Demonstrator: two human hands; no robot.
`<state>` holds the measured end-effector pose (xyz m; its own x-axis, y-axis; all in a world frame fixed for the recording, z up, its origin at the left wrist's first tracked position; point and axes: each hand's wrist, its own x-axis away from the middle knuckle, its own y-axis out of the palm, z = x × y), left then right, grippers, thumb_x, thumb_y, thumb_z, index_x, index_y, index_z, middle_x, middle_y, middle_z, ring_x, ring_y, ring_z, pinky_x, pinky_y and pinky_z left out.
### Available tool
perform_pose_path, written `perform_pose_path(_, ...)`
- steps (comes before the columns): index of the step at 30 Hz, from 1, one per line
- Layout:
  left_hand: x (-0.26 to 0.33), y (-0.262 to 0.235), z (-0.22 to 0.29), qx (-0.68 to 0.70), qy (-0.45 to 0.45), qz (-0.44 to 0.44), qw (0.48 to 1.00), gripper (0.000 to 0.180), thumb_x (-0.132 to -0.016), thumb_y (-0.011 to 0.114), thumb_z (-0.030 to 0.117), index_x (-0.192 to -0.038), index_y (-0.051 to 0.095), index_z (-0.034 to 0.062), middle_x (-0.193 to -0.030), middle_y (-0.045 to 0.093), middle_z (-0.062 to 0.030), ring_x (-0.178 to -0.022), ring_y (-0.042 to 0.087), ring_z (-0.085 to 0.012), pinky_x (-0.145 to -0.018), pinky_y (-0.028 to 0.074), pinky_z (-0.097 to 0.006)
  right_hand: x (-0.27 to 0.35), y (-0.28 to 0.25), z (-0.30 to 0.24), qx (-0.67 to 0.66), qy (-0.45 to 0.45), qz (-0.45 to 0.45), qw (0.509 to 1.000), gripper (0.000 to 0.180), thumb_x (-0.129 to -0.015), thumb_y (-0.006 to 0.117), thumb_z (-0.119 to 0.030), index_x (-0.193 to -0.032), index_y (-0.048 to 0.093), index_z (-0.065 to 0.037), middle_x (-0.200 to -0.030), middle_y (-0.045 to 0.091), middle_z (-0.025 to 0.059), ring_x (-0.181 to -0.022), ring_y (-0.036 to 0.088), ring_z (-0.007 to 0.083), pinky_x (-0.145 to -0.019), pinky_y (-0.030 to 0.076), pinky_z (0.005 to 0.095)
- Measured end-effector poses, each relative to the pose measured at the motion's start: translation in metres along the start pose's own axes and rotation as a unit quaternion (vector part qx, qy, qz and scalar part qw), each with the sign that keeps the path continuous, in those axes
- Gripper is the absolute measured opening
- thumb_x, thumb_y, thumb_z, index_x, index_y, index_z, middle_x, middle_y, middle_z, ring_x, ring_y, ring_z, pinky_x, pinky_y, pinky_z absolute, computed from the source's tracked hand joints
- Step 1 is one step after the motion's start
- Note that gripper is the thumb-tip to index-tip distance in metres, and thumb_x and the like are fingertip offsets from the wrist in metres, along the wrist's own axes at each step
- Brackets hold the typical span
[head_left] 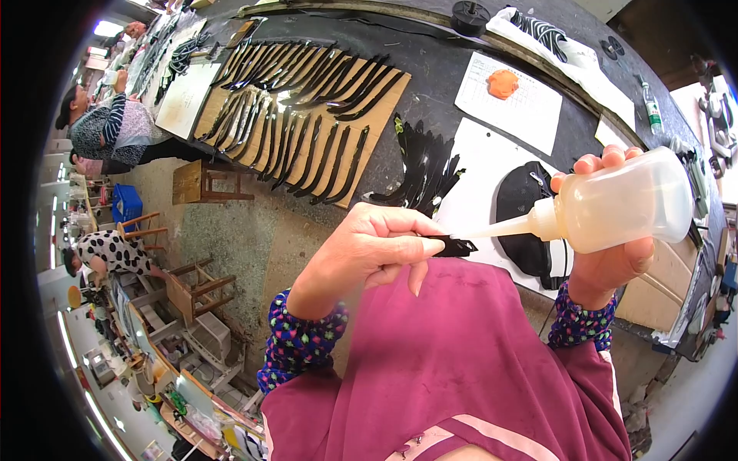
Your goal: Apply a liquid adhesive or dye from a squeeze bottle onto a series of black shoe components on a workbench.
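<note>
Left-hand fingers (411, 248) pinched, thumb against index, clamped on a narrow glossy black strip (460, 247). Only its right end sticks out, probably so a short stub doesn't flex and the grip sits close to the nozzle. Right-hand fingers (613, 157) wrapped round a translucent, cloudy plastic squeeze bottle (634, 203) with a long tapered nozzle (500, 228). Bottle lies nearly horizontal, base to the right, presumably so liquid runs to the nozzle and the hand can press the wall. Tip is at the strip, by the left fingertips; touching or just short, can't tell.

Strip and bottle both in the air, at the near edge of the dark grey worktop (430, 77), strip just over the lap of a maroon garment (438, 323). Likely held there for close sight.

Left along the near edge: brown cardboard sheet (377, 127) with two rows of curved black strips (356, 159), mostly spaced, probably so they don't stick together. Off the sheet's right edge: loose heap of black pieces (423, 165), handy for the left hand. Toward the far edge: white printed paper (542, 115), orange lump (503, 84) on top, maybe as a weight.
</note>
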<state>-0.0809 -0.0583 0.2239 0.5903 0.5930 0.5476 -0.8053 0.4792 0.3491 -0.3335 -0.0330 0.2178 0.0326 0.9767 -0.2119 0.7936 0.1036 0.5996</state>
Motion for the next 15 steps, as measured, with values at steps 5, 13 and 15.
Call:
perform_pose_path(5,-0.0018,-0.001,0.0001,0.004,0.006,-0.004,1.0,0.016,-0.081,0.05,0.0,-0.093,0.058,-0.0061,-0.055,0.058,-0.0112,-0.033,0.036,-0.0028,-0.032,0.021,-0.016,0.0005,-0.003,-0.0002,-0.005,-0.004,-0.006,1.0,0.075,-0.065,0.073,-0.034,-0.12,0.03,-0.006,-0.114,0.038,0.0084,-0.108,0.041,0.0271,-0.087,0.035,0.049)
perform_pose_path(13,-0.0032,-0.0033,-0.0019,0.004,0.017,-0.004,1.0,0.016,-0.081,0.05,0.0,-0.094,0.058,-0.007,-0.055,0.057,-0.0116,-0.033,0.038,-0.0032,-0.031,0.021,-0.016,0.0022,-0.002,-0.0013,0.001,0.001,0.015,1.0,0.075,-0.064,0.073,-0.035,-0.119,0.031,-0.006,-0.113,0.038,0.0079,-0.107,0.041,0.0267,-0.087,0.036,0.0481)
perform_pose_path(15,-0.0032,-0.0037,-0.0023,0.002,0.022,-0.003,1.0,0.016,-0.081,0.049,0.0,-0.094,0.058,-0.0072,-0.055,0.057,-0.0116,-0.033,0.039,-0.0033,-0.031,0.021,-0.016,0.0025,-0.0012,-0.0011,0.004,0.002,0.025,1.0,0.075,-0.064,0.073,-0.035,-0.119,0.031,-0.006,-0.113,0.038,0.0077,-0.107,0.041,0.0263,-0.086,0.037,0.0476)
